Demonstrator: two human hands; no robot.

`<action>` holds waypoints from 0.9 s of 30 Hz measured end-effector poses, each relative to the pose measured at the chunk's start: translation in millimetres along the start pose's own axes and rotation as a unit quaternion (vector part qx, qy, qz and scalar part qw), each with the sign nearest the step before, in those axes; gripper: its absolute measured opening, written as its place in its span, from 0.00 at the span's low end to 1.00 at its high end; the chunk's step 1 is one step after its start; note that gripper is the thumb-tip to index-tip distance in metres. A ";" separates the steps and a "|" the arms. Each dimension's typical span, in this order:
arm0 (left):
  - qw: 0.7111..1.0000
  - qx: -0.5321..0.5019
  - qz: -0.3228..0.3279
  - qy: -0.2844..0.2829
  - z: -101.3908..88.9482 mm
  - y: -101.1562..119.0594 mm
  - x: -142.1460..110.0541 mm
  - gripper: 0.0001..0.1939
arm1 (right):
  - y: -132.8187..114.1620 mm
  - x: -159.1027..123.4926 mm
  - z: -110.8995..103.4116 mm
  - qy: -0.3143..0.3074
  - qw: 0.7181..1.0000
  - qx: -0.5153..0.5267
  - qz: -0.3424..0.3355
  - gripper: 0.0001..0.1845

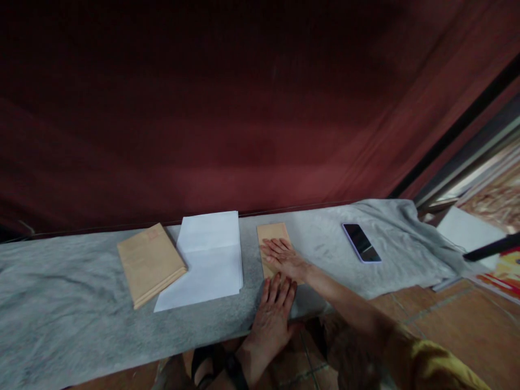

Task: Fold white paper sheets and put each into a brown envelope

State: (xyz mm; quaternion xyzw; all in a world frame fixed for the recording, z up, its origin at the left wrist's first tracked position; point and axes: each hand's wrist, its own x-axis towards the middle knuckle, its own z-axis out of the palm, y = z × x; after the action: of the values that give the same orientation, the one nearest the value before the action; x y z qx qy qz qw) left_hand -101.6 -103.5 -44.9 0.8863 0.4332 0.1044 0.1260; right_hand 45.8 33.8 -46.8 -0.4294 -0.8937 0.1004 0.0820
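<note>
My right hand (pixel 284 258) lies flat, fingers stretched out, on a small brown envelope (pixel 273 235) on the grey cloth-covered ledge (pixel 60 298). Just in front of the envelope, my left hand (pixel 273 314) rests flat on the cloth with its fingers apart, holding nothing. A stack of white paper sheets (pixel 207 260) lies left of the envelope. Further left sits a stack of brown envelopes (pixel 150 262), its edge touching the white sheets.
A phone with a dark screen (pixel 361 242) lies face up on the cloth to the right. A dark red curtain (pixel 244 108) hangs behind the ledge. At the far right are a white sheet (pixel 467 230) and tiled floor (pixel 447 319).
</note>
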 end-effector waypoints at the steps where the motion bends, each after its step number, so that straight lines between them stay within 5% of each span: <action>1: 1.000 0.002 0.001 -0.003 0.0 -0.5 0.4 0.45 | 1.2 5.5 -0.8 0.005 1.000 -0.008 0.014 0.26; 8: 1.000 0.027 0.005 0.013 2.0 1.2 2.4 0.47 | 11.8 54.0 -7.3 0.070 0.987 -0.043 0.140 0.30; 13: 0.998 0.054 0.001 -0.012 0.0 1.6 3.8 0.46 | 10.2 56.5 -7.8 0.089 0.978 -0.048 0.183 0.32; 17: 0.998 0.060 0.005 -0.025 -3.5 -0.4 1.9 0.45 | 3.4 20.8 -1.3 0.083 0.979 -0.051 0.180 0.31; 23: 0.999 0.042 0.030 -0.013 -7.4 -10.1 2.1 0.42 | -1.2 -74.8 9.4 0.074 0.992 -0.003 0.105 0.29; 27: 0.999 0.030 0.027 0.014 -3.2 -22.0 5.0 0.33 | -10.8 -111.5 4.3 0.117 0.983 0.027 0.137 0.26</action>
State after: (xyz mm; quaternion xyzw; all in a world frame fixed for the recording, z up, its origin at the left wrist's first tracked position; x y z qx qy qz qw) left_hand -115.9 -86.1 -48.4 0.8994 0.4140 0.1071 0.0909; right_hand 105.5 -60.6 -55.0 -0.5546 -0.8074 0.0841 0.1831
